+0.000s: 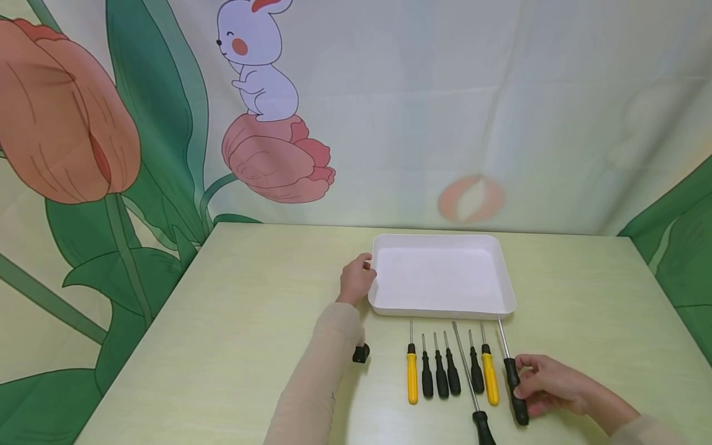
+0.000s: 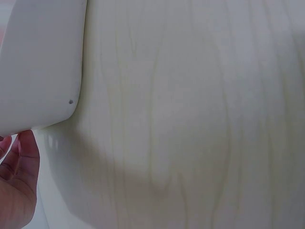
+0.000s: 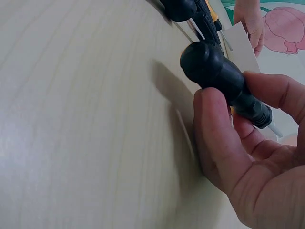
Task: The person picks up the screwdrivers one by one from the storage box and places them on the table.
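My right hand pinches a large screwdriver with a black handle between thumb and fingers. In the right wrist view the screwdriver's handle stands off the table with its shadow beside it. Its shaft points toward the front right corner of a shallow white tray. At the tray's left side, my left hand holds the rim with bent fingers. The left wrist view shows those fingertips right at the wall of the tray.
Left of the held screwdriver, several others lie in a row before the tray: yellow-handled ones, small black ones, and a long black-handled one reaching nearer the front. A printed cloth hangs behind the table.
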A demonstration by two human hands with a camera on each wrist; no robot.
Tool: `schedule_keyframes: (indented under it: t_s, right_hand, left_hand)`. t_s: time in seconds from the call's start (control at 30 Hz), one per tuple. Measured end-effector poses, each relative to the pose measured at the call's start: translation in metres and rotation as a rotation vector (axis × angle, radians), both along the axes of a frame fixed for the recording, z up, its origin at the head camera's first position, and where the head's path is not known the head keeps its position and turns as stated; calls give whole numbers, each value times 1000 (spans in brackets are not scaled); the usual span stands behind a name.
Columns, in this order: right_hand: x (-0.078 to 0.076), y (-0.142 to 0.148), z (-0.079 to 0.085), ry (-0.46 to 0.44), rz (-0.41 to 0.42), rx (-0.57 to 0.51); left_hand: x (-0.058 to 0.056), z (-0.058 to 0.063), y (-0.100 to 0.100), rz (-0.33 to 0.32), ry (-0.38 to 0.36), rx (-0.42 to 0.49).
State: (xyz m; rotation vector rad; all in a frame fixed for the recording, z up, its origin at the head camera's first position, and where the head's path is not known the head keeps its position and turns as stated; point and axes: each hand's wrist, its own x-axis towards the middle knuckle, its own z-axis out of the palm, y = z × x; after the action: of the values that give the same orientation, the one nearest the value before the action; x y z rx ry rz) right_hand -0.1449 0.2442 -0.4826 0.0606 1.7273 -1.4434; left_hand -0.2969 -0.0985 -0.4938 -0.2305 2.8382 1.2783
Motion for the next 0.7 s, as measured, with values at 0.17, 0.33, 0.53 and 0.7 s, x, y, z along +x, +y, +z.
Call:
schedule_keyframes:
  t_s: [0.17, 0.33, 0.53, 0.7]
  right_hand:
    - [3, 0, 0, 3, -14, 22]
    - [3, 0, -1, 6, -29, 58]
    - [2, -1, -1, 3, -30, 110]
    - [2, -6, 0, 28, -32, 165]
  left_hand:
    - [0, 0, 0, 2, -1, 7]
    - [0, -1, 1, 6, -10, 9]
    - [-1, 0, 1, 12, -12, 6]
    - [-1, -2, 1, 13, -11, 3]
